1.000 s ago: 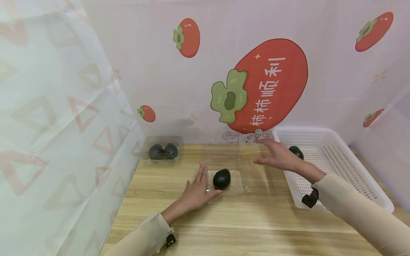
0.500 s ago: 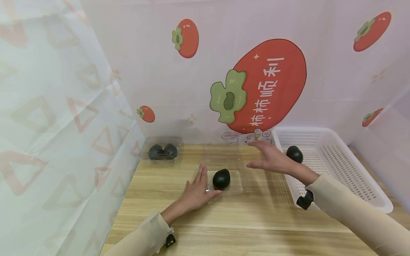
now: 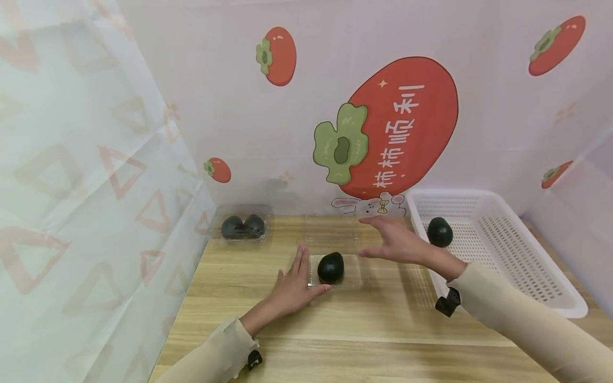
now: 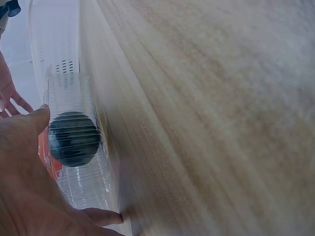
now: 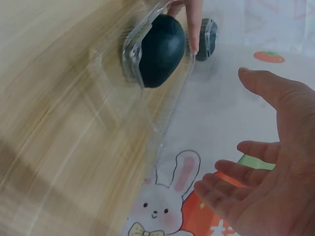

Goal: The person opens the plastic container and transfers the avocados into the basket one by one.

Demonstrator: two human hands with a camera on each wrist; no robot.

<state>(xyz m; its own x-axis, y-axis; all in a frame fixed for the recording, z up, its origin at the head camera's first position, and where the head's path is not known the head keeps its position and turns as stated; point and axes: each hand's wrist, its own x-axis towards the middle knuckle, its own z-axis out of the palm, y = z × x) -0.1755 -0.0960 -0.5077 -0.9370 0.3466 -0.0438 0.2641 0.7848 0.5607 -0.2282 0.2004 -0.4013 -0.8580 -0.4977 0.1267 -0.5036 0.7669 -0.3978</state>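
One dark green avocado [image 3: 331, 267] sits in the left half of a clear plastic clamshell box [image 3: 353, 268], whose see-through lid [image 3: 330, 229] lies folded back behind it. My left hand [image 3: 293, 287] rests against the box's left side, fingers straight and thumb along the front edge. In the left wrist view the avocado [image 4: 74, 140] shows through the ribbed plastic wall. My right hand [image 3: 396, 242] hovers beside the lid's right edge with nothing in it, thumb and fingers spread apart. The right wrist view shows that hand [image 5: 275, 162] with its palm empty.
A white perforated basket [image 3: 503, 255] at the right holds another avocado [image 3: 439, 232]. At the back left, a second clear box [image 3: 264, 211] contains two avocados [image 3: 243, 227]. Printed cloth walls [image 3: 215, 96] stand behind and beside the wooden table [image 3: 335, 340].
My right hand has moved left, away from the basket and toward the lid, leaving the basket's avocado more visible. My left hand has stayed at the box.
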